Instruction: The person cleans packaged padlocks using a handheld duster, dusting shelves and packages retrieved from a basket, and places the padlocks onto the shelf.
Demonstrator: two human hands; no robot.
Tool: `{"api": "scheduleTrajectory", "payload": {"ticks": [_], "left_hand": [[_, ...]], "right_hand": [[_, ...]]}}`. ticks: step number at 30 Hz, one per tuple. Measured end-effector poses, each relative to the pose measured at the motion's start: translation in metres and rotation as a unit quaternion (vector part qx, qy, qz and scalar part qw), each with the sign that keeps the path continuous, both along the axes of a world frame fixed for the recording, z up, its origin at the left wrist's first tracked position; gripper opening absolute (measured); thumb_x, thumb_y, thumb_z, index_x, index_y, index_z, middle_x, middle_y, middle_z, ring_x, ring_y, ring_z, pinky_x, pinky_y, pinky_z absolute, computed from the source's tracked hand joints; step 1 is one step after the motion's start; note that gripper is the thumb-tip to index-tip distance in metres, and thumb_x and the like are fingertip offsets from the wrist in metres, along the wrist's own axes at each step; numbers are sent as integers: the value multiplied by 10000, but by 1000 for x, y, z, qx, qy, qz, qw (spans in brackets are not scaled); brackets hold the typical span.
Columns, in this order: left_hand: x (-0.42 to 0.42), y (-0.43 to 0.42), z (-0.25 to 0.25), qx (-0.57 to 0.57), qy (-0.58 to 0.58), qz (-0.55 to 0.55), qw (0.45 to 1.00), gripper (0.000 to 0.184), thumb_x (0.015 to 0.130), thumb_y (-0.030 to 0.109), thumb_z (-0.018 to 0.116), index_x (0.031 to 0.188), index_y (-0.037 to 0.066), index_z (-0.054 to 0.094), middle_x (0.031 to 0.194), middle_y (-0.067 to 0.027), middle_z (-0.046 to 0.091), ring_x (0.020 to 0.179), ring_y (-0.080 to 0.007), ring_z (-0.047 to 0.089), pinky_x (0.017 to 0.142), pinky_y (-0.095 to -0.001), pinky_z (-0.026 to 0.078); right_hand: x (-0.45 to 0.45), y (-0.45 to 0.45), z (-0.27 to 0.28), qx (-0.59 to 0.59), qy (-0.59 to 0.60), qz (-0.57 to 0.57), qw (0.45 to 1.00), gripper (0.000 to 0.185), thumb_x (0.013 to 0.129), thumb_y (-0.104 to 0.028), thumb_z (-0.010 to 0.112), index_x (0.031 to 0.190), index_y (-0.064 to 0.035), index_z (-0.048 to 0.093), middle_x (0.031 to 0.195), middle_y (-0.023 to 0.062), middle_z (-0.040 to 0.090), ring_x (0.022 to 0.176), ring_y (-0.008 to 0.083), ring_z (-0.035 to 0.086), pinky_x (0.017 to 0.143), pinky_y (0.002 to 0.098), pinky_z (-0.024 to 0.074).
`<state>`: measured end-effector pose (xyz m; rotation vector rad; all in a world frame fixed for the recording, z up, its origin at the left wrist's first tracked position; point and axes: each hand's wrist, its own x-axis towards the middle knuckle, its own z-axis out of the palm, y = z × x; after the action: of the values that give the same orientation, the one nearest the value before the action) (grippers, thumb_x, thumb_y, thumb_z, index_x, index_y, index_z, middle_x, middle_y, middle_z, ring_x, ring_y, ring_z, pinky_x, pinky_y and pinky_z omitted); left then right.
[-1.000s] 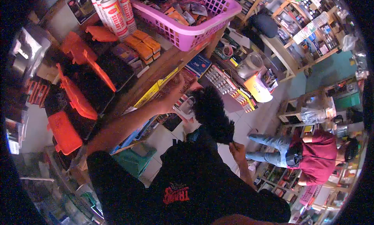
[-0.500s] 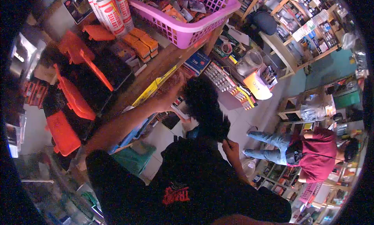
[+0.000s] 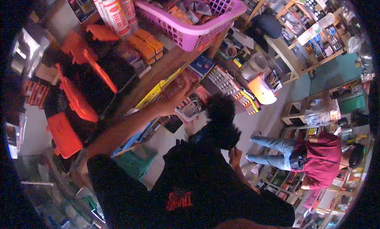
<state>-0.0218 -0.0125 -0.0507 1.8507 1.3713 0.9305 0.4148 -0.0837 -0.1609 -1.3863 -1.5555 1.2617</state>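
Observation:
My right hand (image 3: 235, 157) is closed round the thin handle of a black feather duster (image 3: 219, 120). Its dark, shaggy feathers spread in front of my chest and hide part of the floor. My left hand (image 3: 180, 96) reaches out along the edge of the wooden shelf (image 3: 168, 60), its fingers curled and blurred. Close against that hand is a clear, white-edged item (image 3: 192, 109), too smeared to name. Above my left fingers lies a blue box (image 3: 202, 65), beside a row of small packaged goods (image 3: 227, 80).
A pink basket (image 3: 190, 33) of packets stands on the shelf, near silicone sealant tubes (image 3: 118, 17) and orange boxes (image 3: 145, 44). Red-orange plastic cases (image 3: 65, 136) lie at left. A person in a maroon shirt (image 3: 322, 159) stands at right by stocked shelves.
The feather duster has shifted right and slightly down, uncovering more of the goods by my left hand. The white-edged item shows more fully. My left arm has hardly moved.

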Motion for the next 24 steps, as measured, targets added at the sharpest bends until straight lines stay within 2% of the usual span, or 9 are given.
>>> {"api": "scheduleTrajectory", "payload": {"ticks": [2, 4, 5, 6, 8, 15, 17, 19, 24], "left_hand": [[-4, -3, 28, -321, -212, -47, 922, 1087, 694, 385, 756, 1421, 11, 40, 1391, -205, 292, 1227, -316, 301, 979, -447, 237], [-11, 13, 31, -463, -299, -27, 834, 930, 755, 391, 693, 1408, 54, 122, 1326, -203, 354, 1092, -279, 461, 818, -425, 431], [-11, 16, 31, -473, -279, -27, 835, 875, 765, 398, 683, 1390, 57, 173, 1302, -203, 380, 1064, -274, 501, 797, -417, 466], [-8, 5, 21, -358, -134, -46, 923, 864, 732, 410, 715, 1345, 25, 242, 1294, -206, 394, 1114, -295, 460, 897, -415, 376], [-4, -8, 8, -182, 92, -68, 977, 916, 667, 428, 771, 1305, -22, 292, 1302, -216, 394, 1209, -328, 376, 1051, -415, 238], [1, -10, 35, -100, 260, 23, 960, 1214, 613, 339, 803, 1404, -87, -13, 1462, -281, 150, 1378, -360, 134, 1141, -394, 114], [2, 0, 1, -159, 500, -18, 851, 1200, 639, 318, 785, 1396, -112, -41, 1477, -280, 84, 1385, -351, 120, 1142, -396, 116], [2, 0, -7, -198, 513, -22, 835, 1170, 656, 292, 772, 1397, -119, -35, 1486, -275, 56, 1387, -345, 120, 1142, -397, 120], [1, -12, 27, -90, 108, 19, 990, 1112, 628, 189, 785, 1421, -63, 47, 1485, -251, 121, 1379, -331, 153, 1139, -402, 140]], "right_hand": [[-13, 8, 12, 12, 50, -44, 998, 373, 904, -245, 534, 592, -68, 433, 488, -20, 400, 434, 71, 345, 418, 275, 230], [-17, 32, 5, 312, -154, 11, 937, 369, 909, -237, 525, 606, -57, 415, 502, -9, 401, 450, 77, 366, 425, 270, 261], [-33, 34, 37, 162, -99, 23, 982, 359, 909, -237, 525, 615, -51, 435, 506, 4, 417, 459, 84, 378, 432, 273, 273], [-47, 35, 55, 5, -41, 35, 999, 351, 908, -237, 526, 624, -45, 454, 509, 16, 433, 468, 91, 389, 438, 276, 286], [-67, 43, 50, 127, -132, 57, 981, 325, 912, -236, 518, 677, -11, 523, 526, 53, 469, 502, 112, 425, 457, 302, 323], [-95, 41, 59, 49, -167, 123, 977, 429, 927, -327, 488, 725, 47, 542, 567, 188, 515, 496, 233, 486, 487, 390, 358], [-96, 37, 68, 28, -179, 131, 975, 433, 926, -326, 490, 717, 50, 540, 566, 196, 513, 488, 243, 480, 484, 392, 355], [-106, 34, 97, 18, -144, 128, 981, 437, 923, -326, 495, 708, 52, 537, 566, 201, 516, 481, 248, 476, 481, 393, 352], [-88, 28, 63, 31, -190, 126, 973, 431, 922, -313, 503, 672, 38, 506, 523, 138, 471, 482, 180, 412, 471, 375, 331]]}}
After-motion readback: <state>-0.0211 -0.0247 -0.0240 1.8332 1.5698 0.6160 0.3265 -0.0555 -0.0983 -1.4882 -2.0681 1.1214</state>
